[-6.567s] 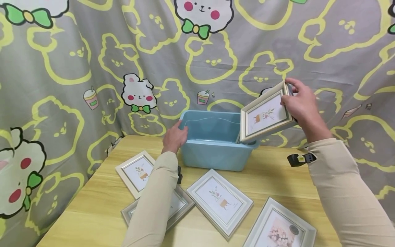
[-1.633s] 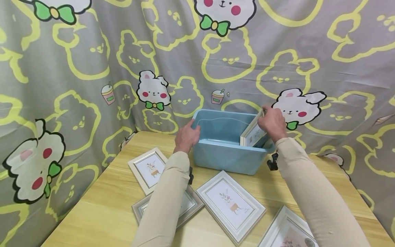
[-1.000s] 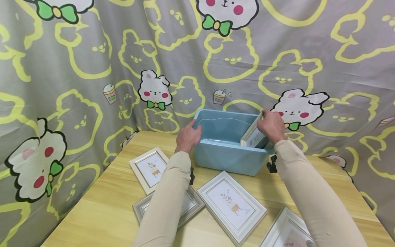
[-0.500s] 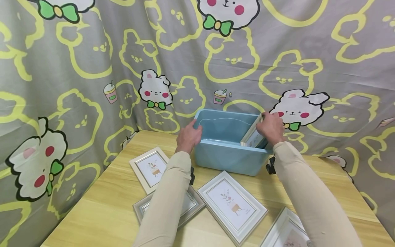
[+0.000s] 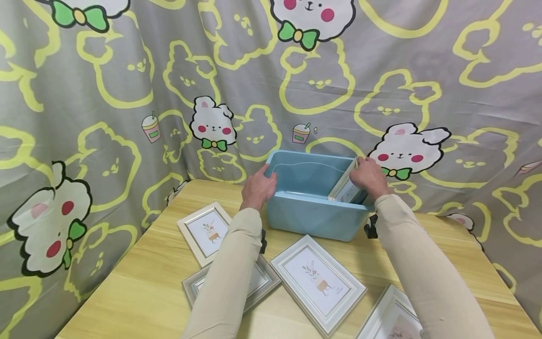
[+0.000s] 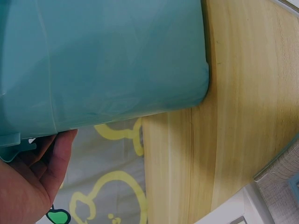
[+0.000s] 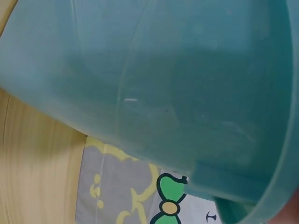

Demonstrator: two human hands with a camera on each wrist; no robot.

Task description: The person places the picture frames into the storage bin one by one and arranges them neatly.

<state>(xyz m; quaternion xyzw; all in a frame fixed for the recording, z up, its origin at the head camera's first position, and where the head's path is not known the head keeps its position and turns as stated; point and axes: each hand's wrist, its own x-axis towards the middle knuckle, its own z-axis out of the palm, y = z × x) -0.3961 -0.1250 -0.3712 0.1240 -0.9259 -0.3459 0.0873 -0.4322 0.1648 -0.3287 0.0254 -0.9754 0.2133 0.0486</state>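
Observation:
A blue plastic bin [image 5: 311, 217] stands on the wooden table. My left hand [image 5: 258, 188] grips its left rim; the left wrist view has the fingers [image 6: 63, 151] curled under that rim. At the bin's right end, my right hand [image 5: 370, 178] pinches the upper edge of a light-coloured picture frame [image 5: 344, 189]. That frame leans inside the bin, its lower part hidden by the front wall. In the right wrist view the bin's outer wall [image 7: 154, 84] fills most of the picture, and the hand is nearly all out of sight.
In front lie a cream frame [image 5: 203, 231], a grey-brown frame [image 5: 264, 285] partly under my left forearm, and a white frame [image 5: 317, 285]. Another white frame [image 5: 383, 310] is cut off at the bottom. A patterned curtain [image 5: 237, 61] hangs close behind the table [image 5: 127, 292].
My right hand has brought the picture frame from above the bin's right rim down inside it. Lately hand and frame have shifted slightly left and down. My left hand has kept its hold.

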